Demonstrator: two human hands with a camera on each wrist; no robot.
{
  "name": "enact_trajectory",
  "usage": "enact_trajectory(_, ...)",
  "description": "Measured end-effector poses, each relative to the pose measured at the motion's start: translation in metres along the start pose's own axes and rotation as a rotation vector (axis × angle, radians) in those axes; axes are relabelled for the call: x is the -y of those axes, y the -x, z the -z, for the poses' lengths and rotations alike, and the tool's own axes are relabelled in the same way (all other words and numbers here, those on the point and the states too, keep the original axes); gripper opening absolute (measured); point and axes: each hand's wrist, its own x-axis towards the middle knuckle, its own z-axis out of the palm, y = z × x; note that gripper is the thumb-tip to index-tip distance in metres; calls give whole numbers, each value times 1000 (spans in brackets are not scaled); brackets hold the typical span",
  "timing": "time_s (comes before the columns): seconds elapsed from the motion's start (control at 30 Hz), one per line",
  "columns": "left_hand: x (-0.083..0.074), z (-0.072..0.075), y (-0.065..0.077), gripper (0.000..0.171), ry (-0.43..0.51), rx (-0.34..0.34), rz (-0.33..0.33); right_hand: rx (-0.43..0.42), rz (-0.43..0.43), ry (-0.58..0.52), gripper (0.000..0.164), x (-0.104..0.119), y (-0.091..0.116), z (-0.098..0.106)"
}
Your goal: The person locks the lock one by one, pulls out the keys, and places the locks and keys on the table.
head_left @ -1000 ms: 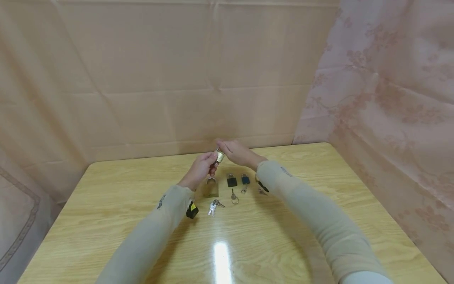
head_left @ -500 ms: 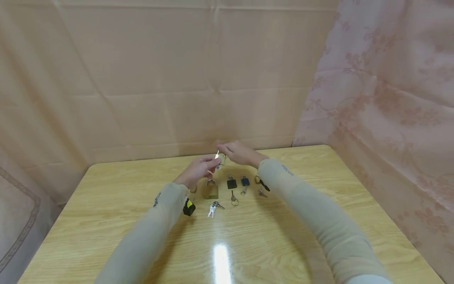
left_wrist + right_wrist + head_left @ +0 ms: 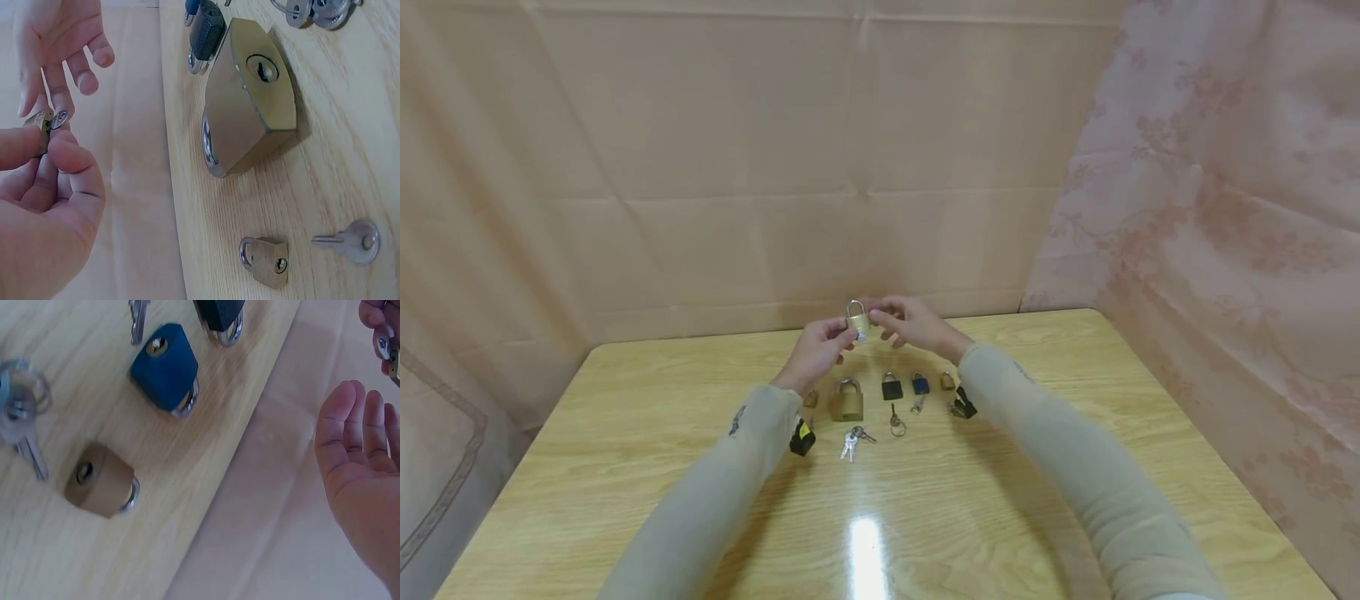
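Note:
My left hand (image 3: 820, 348) pinches a small brass padlock (image 3: 857, 320) by its lower part, above the far edge of the table. Its silver shackle points up. A key (image 3: 59, 119) sticks out of the keyhole, close by the left thumb and finger. My right hand (image 3: 919, 327) is just to the right of the padlock, fingers loosely bent with nothing in them; the right wrist view shows its fingertips (image 3: 345, 394) apart from the lock. Below the hands, a large brass padlock (image 3: 848, 405) lies on the table, its keyhole facing me.
Along the wooden table (image 3: 700, 467) lie a black padlock (image 3: 891, 388), a blue padlock (image 3: 921, 385) and small brass padlocks (image 3: 947, 382) at both ends. Keys (image 3: 852, 442) lie in front of them. A beige curtain (image 3: 715, 167) hangs behind the table.
My right hand has come off the shackle and drawn slightly right, its fingers loosening. The padlock has turned upright in my left hand, its face now towards me.

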Motion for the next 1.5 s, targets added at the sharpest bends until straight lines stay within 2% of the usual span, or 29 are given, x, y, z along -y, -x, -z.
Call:
enact_trajectory(0.23,-2,-2,1,29,-67,14,-23,-25,4,-31,34,1,-2,-7)
enact_trajectory(0.4,-1,-3,1,29,-92,17,-12,-28,19,-26,26,-1,-3,-8)
enact_trajectory(0.57,-2,-2,2,30,-118,14,-7,-33,12,-44,29,-1,-2,-8)
enact_trajectory(0.77,-1,-3,1,32,-117,22,9,-52,2,-108,33,1,1,-9)
enact_trajectory(1.0,0,-7,1,35,-114,38,13,-88,6,-129,33,3,0,-11)
enact_trajectory(1.33,-3,-13,2,33,-122,3,12,-159,-54,-210,32,6,-2,-16)
enact_trajectory(1.5,-3,-14,2,29,-116,-1,21,-168,-70,-246,33,5,-3,-16)
